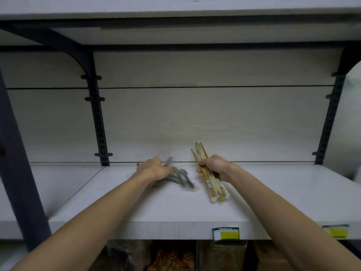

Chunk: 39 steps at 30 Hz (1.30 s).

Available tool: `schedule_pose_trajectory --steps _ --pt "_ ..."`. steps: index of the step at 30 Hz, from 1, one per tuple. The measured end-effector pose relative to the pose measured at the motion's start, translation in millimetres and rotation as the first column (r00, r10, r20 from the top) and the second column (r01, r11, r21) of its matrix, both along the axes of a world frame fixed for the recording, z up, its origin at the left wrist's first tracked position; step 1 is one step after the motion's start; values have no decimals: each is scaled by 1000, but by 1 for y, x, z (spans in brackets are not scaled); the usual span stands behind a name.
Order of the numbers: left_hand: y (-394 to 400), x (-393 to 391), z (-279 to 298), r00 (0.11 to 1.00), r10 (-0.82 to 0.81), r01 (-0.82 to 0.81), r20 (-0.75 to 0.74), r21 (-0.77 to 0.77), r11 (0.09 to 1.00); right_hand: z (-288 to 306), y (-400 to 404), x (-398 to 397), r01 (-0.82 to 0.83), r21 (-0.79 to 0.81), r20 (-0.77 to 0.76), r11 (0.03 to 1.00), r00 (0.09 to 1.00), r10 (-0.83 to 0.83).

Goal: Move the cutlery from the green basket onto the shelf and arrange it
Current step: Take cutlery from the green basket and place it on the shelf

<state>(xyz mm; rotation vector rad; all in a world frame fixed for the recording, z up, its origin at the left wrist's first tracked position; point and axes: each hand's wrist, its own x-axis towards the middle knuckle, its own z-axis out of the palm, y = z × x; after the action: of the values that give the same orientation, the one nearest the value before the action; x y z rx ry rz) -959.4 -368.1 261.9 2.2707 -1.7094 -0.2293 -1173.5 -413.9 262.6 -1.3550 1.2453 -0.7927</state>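
Both hands up on the white shelf (263, 192), cutlery already out of the green basket — basket not in view.

Left hand (154, 169) laid over a loose bunch of grey spoons (180, 178); thumb alongside, fingers hidden behind the knuckles, so can't tell whether gripping or just pressing flat. Spoon bowls fan out to the thumb side, handles crossing under the palm, one handle poking out toward the back panel (195, 122).

Right hand (214, 167) wrapped round a bundle of wooden chopsticks (210, 179), fingers curled tight at mid-length. Tips angle up toward the back panel past the knuckles; paper-sleeved ends rest on the shelf nearer the front edge. Two bundles near each other, not touching.

Looks like the set-down/arrange stage, approx. most of the move done.

Risks from here:
- Chopsticks round and loosely bundled — letting go at that tilt prob. means rolling, splaying, some sliding toward the front edge and off.
- Spoons already crossed; a sideways sweep w/ the left could scatter them into the chopsticks or knock one off.
- Both arms at full stretch, so fine control likely weak.

Yellow price label (225, 234) on the shelf lip; packaged goods (172, 259) below, too dim to identify.
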Motion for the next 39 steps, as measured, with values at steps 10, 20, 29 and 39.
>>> schedule_pose_trajectory --steps 10,20,29,39 --pt "-18 -61 -13 954 -242 265 176 -121 957 -10 4 -61 94 -31 -82 995 992 -96" --pt "-46 -199 -35 797 -565 581 212 -16 814 -20 9 -200 310 -266 -425 913 812 -399" --pt "-54 -289 -45 717 -627 653 306 22 757 -42 16 -258 131 -429 -799 894 407 -443" --pt "-57 -264 -39 802 -490 550 341 -102 829 -43 -1 -273 195 -363 -846 911 340 -410"
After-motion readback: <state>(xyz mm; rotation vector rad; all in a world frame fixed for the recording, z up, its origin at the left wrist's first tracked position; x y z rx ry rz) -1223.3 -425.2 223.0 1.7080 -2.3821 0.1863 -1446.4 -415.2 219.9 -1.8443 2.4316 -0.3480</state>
